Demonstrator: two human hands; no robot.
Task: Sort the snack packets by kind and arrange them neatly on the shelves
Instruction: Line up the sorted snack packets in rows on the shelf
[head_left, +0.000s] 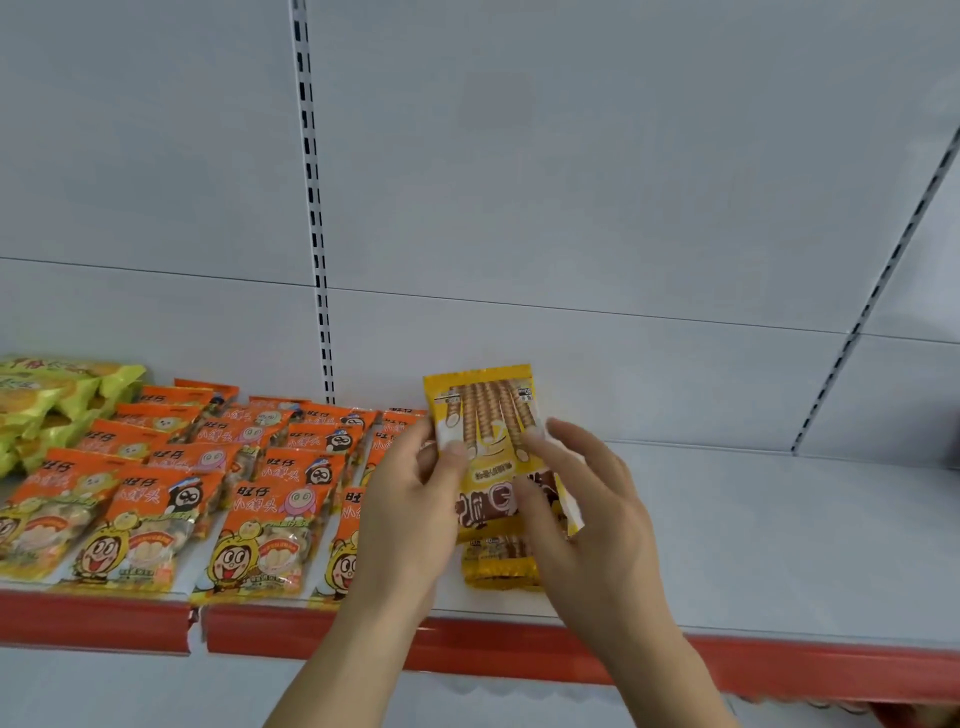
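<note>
A white back panel (571, 156) is standing behind, crossed by one horizontal seam. Two slotted uprights are running up it: one (311, 208) left of centre, another (878, 291) slanting at right.

A pale grey metal back panel (519, 156) fills most of the view, crossed by thin horizontal seams. Two slotted uprights (311, 208) run up it, one near the middle, one slanting at the right. Soft, even light falls on the panel, with no hard shadows.

Glossy plastic-film yellow packet (488, 441); shiny orange packets (260, 499); smooth matt painted-metal shelf (779, 545)
</note>
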